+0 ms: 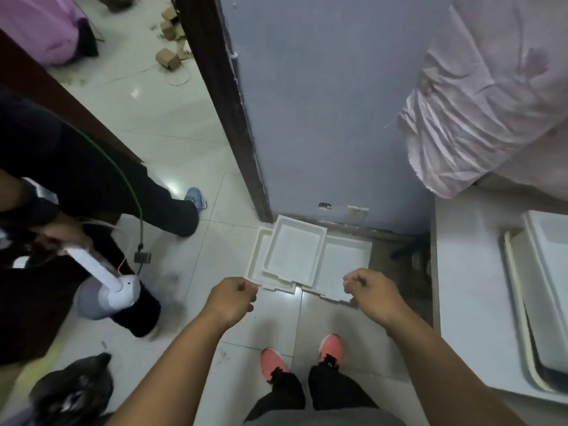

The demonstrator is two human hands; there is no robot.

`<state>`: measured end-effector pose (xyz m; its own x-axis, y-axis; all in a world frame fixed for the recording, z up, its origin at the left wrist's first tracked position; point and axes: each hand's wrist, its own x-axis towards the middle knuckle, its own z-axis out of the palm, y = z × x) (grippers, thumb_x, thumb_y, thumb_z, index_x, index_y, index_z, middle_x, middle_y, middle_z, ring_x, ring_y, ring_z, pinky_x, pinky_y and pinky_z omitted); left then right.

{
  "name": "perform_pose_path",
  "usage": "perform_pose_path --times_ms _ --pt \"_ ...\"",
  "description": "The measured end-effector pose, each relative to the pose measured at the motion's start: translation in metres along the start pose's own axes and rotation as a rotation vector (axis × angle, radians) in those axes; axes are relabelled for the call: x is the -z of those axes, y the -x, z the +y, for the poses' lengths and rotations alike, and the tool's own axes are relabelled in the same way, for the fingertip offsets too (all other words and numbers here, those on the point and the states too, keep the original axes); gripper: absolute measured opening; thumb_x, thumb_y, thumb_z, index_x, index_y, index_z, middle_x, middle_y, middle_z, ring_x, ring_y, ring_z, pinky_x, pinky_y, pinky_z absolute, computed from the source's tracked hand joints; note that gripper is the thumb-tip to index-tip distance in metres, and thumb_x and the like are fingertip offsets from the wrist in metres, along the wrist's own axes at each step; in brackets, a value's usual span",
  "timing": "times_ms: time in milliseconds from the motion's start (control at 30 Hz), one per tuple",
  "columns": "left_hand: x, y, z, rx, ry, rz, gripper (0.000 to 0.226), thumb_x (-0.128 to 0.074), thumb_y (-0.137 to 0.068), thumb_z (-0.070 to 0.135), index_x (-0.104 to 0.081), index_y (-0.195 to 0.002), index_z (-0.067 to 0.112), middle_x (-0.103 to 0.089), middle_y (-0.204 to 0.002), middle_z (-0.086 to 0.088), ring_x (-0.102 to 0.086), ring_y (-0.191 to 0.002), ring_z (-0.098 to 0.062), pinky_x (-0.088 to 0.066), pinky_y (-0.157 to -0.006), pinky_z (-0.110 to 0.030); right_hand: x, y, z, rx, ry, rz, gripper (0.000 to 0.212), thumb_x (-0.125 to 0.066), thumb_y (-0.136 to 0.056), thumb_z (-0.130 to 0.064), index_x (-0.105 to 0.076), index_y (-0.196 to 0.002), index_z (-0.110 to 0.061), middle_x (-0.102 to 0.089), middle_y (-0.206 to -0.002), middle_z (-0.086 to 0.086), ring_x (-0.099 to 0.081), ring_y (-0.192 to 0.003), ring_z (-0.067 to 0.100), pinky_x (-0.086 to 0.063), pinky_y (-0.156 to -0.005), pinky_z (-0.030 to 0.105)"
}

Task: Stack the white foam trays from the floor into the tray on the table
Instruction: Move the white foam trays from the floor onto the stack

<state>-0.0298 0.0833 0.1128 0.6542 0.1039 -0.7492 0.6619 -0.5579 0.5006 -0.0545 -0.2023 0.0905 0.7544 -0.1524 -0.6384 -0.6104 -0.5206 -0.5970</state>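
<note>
— How are the arms sitting right now?

— Both forearms are reaching forward and down from the near edge, bare, roughly parallel. The left hand (pixel 232 298) is hanging over the floor (pixel 190 309) with its knuckles up and fingers curled into a loose fist. The right hand (pixel 370 290) is doing the same a little farther right.

— Is either grip clamped on anything?

— No. Each grip is curled together on nothing, hovering above the near edges of the trays.

— Where are the trays lying?

— The white foam trays (pixel 292 253) are lying on the floor against the foot of the blue wall (pixel 322 103), just beyond the hands. One deeper tray is sitting on top, tilted across flatter ones; another flat one is lying beside it on the right. The tray on the counter (pixel 550 290) is sitting far right, on the white counter (pixel 470 287), well apart from the floor pile.

— Anything else nearby?

— The person's pink shoes (pixel 302 356) are standing near, below the hands. Another person's dark leg and blue shoe (pixel 195 196) are showing at left.
</note>
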Motion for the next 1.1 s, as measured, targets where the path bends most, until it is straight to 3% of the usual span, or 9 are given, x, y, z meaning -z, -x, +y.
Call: perform_pose_path --times_ms 100,300,467,600,700,767,833,867,1100 --pt "-0.011 -0.027 -0.004 0.028 0.017 0.017 0.022 -0.053 -0.099 0.025 -0.071 -0.097 0.013 -0.074 -0.097 -0.003 -0.073 -0.082 -0.016 -0.054 -0.076 -0.031 -0.018 -0.029 0.019 -0.157 -0.135 -0.072 0.015 -0.060 -0.091 -0.014 -0.074 -0.086 -0.014 -0.074 -0.088 0.004 -0.067 -0.061 0.013 -0.049 -0.056 0.025" --pt "-0.061 -0.113 -0.015 0.125 0.162 -0.034 0.019 -0.054 -0.096 0.014 -0.069 -0.087 0.007 -0.074 -0.095 -0.016 -0.068 -0.074 -0.024 -0.047 -0.060 -0.026 -0.065 -0.104 0.062 -0.306 -0.185 -0.087 0.020 -0.059 -0.086 -0.019 -0.071 -0.076 -0.006 -0.070 -0.073 0.006 -0.061 -0.059 0.017 -0.043 -0.051 0.024" --pt "-0.106 -0.231 -0.049 0.103 0.095 -0.079 0.023 -0.054 -0.094 0.012 -0.069 -0.081 0.000 -0.074 -0.087 -0.017 -0.069 -0.074 -0.026 -0.051 -0.062 -0.026 -0.124 -0.200 0.103 -0.300 -0.110 -0.033 0.016 -0.060 -0.083 -0.023 -0.073 -0.075 -0.019 -0.074 -0.081 0.002 -0.069 -0.071 0.020 -0.053 -0.062 0.033" --pt "-0.132 -0.350 -0.095 0.020 -0.072 0.026 0.027 -0.053 -0.090 0.016 -0.074 -0.087 -0.001 -0.075 -0.096 -0.017 -0.070 -0.094 -0.036 -0.056 -0.090 -0.042 -0.186 -0.311 0.150 -0.245 -0.086 0.055 0.008 -0.064 -0.080 -0.029 -0.070 -0.076 -0.025 -0.074 -0.096 0.005 -0.070 -0.093 0.029 -0.056 -0.088 0.045" --pt "-0.156 -0.437 -0.136 -0.016 -0.234 0.120 0.030 -0.048 -0.093 0.014 -0.065 -0.069 0.008 -0.072 -0.099 -0.020 -0.066 -0.100 -0.040 -0.052 -0.085 -0.035 -0.237 -0.385 0.191 -0.310 -0.128 0.146 0.021 -0.066 -0.086 -0.027 -0.067 -0.105 -0.019 -0.067 -0.111 0.000 -0.066 -0.097 0.021 -0.050 -0.090 0.034" --pt "-0.167 -0.489 -0.155 -0.029 -0.303 0.176 0.025 -0.049 -0.094 0.016 -0.074 -0.095 0.011 -0.070 -0.119 -0.016 -0.062 -0.115 -0.037 -0.048 -0.095 -0.033 -0.261 -0.426 0.216 -0.374 -0.170 0.201 0.040 -0.064 -0.088 -0.028 -0.059 -0.125 -0.013 -0.062 -0.123 0.002 -0.063 -0.105 0.021 -0.042 -0.086 0.027" --pt "-0.177 -0.526 -0.168 -0.038 -0.352 0.200 0.040 -0.051 -0.096 0.019 -0.063 -0.132 0.008 -0.061 -0.139 -0.012 -0.054 -0.129 -0.032 -0.041 -0.104 -0.031 -0.280 -0.450 0.238 -0.404 -0.165 0.254 0.051 -0.060 -0.089 -0.027 -0.051 -0.137 -0.012 -0.058 -0.134 0.005 -0.058 -0.120 0.026 -0.038 -0.086 0.025" --pt "-0.184 -0.545 -0.177 -0.043 -0.376 0.200 0.043 -0.050 -0.097 0.020 -0.058 -0.137 0.006 -0.059 -0.141 -0.011 -0.053 -0.130 -0.032 -0.041 -0.101 -0.030 -0.292 -0.460 0.250 -0.398 -0.140 0.270 0.051 -0.058 -0.091 -0.026 -0.050 -0.139 -0.011 -0.058 -0.135 0.006 -0.056 -0.122 0.028 -0.036 -0.085 0.025" --pt "-0.212 -0.599 -0.184 -0.117 -0.516 0.230 0.012 -0.049 -0.095 0.010 -0.057 -0.095 0.002 -0.062 -0.100 -0.015 -0.057 -0.087 -0.031 -0.040 -0.070 -0.031 -0.335 -0.484 0.265 -0.342 -0.107 0.420 0.041 -0.051 -0.096 -0.021 -0.054 -0.131 -0.001 -0.063 -0.128 0.015 -0.057 -0.119 0.034 -0.044 -0.093 0.032"
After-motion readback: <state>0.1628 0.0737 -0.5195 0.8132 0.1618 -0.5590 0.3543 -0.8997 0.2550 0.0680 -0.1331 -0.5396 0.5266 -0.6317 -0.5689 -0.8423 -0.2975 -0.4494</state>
